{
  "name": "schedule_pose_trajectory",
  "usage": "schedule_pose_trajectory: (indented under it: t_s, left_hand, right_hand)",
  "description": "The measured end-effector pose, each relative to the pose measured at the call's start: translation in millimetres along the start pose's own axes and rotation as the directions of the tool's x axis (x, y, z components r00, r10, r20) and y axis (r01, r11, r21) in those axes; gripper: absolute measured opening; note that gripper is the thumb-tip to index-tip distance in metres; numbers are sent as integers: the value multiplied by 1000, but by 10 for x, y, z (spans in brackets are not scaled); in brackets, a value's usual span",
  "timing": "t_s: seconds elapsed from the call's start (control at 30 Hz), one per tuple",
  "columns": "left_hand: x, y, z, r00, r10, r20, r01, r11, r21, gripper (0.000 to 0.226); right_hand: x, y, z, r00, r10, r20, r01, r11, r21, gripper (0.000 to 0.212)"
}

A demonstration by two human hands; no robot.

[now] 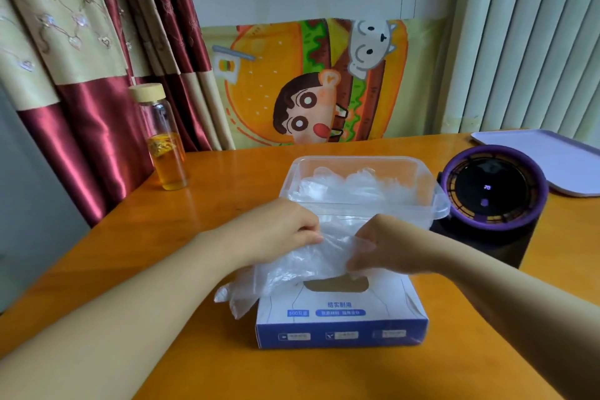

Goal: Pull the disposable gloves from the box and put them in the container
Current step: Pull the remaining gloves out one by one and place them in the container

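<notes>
Over one box [341,333], two hands [280,230] [388,247], one glove [305,265]

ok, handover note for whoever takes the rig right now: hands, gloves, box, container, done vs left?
Left hand: pinches the clear glove at its left edge.
Right hand: pinches the same glove at its right edge.
The glove is spread between both hands above the box, its fingers hanging off the box's left side. It looks clear of the slot, though that is not certain.
Container: open, directly behind the box.
Done: a pile of gloves already lies in the container.
Left: drop this glove in, then pull any others. What remains in the box is not visible.
</notes>
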State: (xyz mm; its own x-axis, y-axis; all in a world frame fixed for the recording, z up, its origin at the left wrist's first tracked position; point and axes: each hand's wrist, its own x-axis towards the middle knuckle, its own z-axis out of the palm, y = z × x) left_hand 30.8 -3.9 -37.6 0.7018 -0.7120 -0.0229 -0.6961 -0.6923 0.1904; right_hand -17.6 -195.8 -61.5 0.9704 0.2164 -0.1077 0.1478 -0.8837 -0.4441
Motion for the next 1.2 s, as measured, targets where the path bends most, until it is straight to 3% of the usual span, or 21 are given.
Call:
schedule_pose_trajectory:
  t_s: [0.13, 0.3, 0.43, 0.57, 0.7, 0.87, 1.0, 1.2]
  left_hand:
    - [-34, -45, -11, 1000, -30, -1, 30, 999, -41, 39]
    - [-107, -106, -60, 992, -86, -89, 67, 978, -195, 42]
    - [-153, -166, -86, 974, -88, -209, -1, 921, -389, 46]
    - [-149, -102, -105, 933, -147, -329, -52, 848, -527, 53]
    - [-116, 37, -94, 927, -207, -313, -62, 738, -672, 47]
    - [-98, 185, -49, 961, -178, -212, -60, 614, -787, 35]
    - [-122, 163, -4, 937, -225, -268, -102, 557, -824, 33]
    - [-96, 139, -4, 896, -349, -275, -131, 385, -914, 34]
  right_hand:
    - [-64, 84, -107, 998, 16, 58, -37, 929, 368, 17]
    - [-120, 104, -150, 989, 85, -121, 16, 753, 658, 14]
    - [-153, 34, -169, 961, 131, -242, 71, 732, 678, 34]
    - [-185, -69, -135, 956, 118, -270, 145, 609, 780, 40]
    - [-183, -207, -43, 958, 86, -273, 177, 570, 803, 47]
    - [-121, -226, -43, 916, 171, -364, 241, 493, 836, 25]
    - [-128, -179, -89, 907, 193, -374, 257, 449, 856, 15]
    - [-154, -137, -109, 925, 127, -357, 335, 165, 928, 15]
